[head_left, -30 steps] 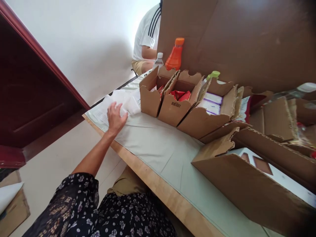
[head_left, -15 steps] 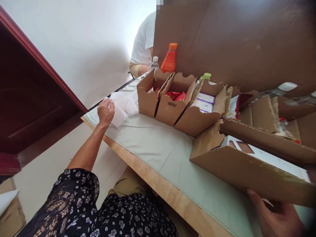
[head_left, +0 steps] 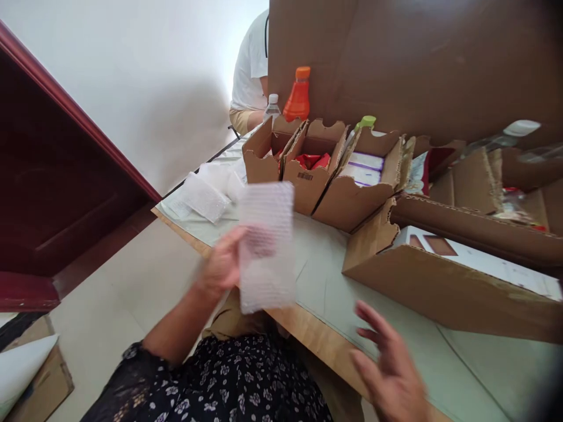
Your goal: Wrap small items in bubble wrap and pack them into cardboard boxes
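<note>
My left hand (head_left: pixel 223 261) grips a flat, see-through bubble wrap bag (head_left: pixel 269 258) by its left side and holds it upright over the table's front edge. The fingers show faintly through the plastic. My right hand (head_left: pixel 391 369) is apart from the bag, thumb and fingers spread, with nothing in it; it is a little blurred. More bubble wrap bags (head_left: pixel 204 198) lie in a loose pile at the table's left end. Just beyond my right hand is a long cardboard box (head_left: pixel 440 287) with a white carton (head_left: pixel 484 264) inside.
Cardboard bins (head_left: pixel 308 184) line the table (head_left: pixel 323 252), holding red packets (head_left: pixel 313 161) and white-purple boxes (head_left: pixel 363 167). Behind them stand an orange bottle (head_left: pixel 298 97), a clear bottle (head_left: pixel 272 107) and a tall cardboard panel (head_left: pixel 396 64). A person in a white shirt (head_left: pixel 250 70) sits beyond.
My left hand has taken a bubble wrap bag off the pile and brought it right, towards me. My right hand has left the long box and moved left.
</note>
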Demonstrator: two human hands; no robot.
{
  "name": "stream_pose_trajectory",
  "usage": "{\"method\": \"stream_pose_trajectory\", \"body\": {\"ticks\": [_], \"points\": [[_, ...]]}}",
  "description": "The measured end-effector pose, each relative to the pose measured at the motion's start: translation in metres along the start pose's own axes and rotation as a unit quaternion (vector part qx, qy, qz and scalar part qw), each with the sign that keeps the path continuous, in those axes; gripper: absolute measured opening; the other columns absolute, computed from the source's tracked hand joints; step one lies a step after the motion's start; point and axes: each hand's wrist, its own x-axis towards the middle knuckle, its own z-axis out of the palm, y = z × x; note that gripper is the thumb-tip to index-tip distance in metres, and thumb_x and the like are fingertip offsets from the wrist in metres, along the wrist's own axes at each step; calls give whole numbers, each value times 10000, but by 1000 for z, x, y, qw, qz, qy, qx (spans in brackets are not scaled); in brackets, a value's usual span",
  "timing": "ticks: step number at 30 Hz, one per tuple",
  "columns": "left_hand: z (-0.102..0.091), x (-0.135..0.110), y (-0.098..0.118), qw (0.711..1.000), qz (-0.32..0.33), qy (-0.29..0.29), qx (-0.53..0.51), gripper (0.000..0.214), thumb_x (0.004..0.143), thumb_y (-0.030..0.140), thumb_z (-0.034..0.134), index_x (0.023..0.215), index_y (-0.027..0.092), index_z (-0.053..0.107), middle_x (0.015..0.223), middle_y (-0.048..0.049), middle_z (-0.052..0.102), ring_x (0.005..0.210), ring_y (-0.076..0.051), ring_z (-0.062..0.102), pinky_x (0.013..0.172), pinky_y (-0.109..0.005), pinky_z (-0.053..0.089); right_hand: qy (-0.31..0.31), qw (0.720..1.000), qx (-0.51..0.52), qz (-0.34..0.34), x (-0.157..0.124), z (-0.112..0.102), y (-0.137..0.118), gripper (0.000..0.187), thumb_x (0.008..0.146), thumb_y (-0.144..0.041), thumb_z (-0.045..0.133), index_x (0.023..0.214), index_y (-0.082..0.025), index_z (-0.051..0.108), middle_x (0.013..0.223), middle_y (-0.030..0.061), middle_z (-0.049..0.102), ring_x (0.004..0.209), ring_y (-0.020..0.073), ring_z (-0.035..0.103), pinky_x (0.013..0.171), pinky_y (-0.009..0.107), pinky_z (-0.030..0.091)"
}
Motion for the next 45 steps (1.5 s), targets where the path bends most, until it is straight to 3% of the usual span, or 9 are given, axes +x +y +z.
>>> {"method": "stream_pose_trajectory", "body": {"ticks": [5,11,18,22,27,34,39,42,45], "points": [[37,20,-85,990,-119,-54,-56,452,835,548,688,1012,134,721,1135,-183,781,1183,-386,718,1065,-568,566,-40,970,186,149,20,80,-15,767,789,-611,811,1414,-225,590,1170,141,782,1014,295,764,847,422,643],[13,15,-85,989,58,11,136,736,854,390,755,1517,214,489,1580,-154,539,1513,-326,454,1274,-528,329,17,966,149,213,48,87,-3,962,743,-655,808,1502,-151,501,945,93,757,775,219,701,676,332,600],[-17,-18,-91,732,259,-314,546,588,836,363,786,1380,190,643,1516,-184,599,1508,-400,443,1250,-637,335,-38,961,104,252,42,61,-2,957,733,-616,789,1546,-214,482,1146,128,709,729,197,689,541,317,568],[-13,-26,-112,681,258,-327,603,404,924,262,696,1310,143,677,1423,-201,659,1427,-386,535,1220,-651,362,-97,962,78,242,31,44,-7,716,794,-577,705,1394,-193,634,1062,101,733,723,198,719,583,321,576],[-32,-5,-89,695,309,-281,586,273,970,321,659,1211,212,724,1363,-131,705,1350,-315,606,1198,-566,424,-58,973,-166,149,35,29,-14,472,864,-561,603,1126,-222,803,807,63,774,687,226,714,725,385,590],[-121,104,6,685,236,222,653,736,805,397,843,1433,112,587,1516,-275,554,1452,-458,489,1189,-626,393,-47,974,-222,15,55,49,-16,478,922,-600,571,1098,-229,816,964,79,828,798,255,782,799,392,634],[-137,135,9,738,183,244,602,444,841,175,684,1283,134,705,1434,-221,662,1411,-409,567,1221,-588,389,-63,970,-228,-51,45,63,-19,409,992,-523,555,1101,-220,808,1029,81,832,882,257,798,835,395,645],[-144,117,24,765,249,291,518,361,932,171,532,1233,164,731,1335,-113,732,1353,-307,627,1217,-499,420,-41,973,-221,-54,40,54,-20,377,990,-513,576,1063,-227,811,1000,75,832,860,246,795,767,360,646],[-138,81,43,854,340,281,273,292,921,290,620,1167,209,755,1150,-26,780,1216,-247,703,1102,-406,526,-41,983,-174,-38,42,49,-30,315,980,-475,614,1095,-243,795,982,57,827,842,222,785,712,318,629]]}}
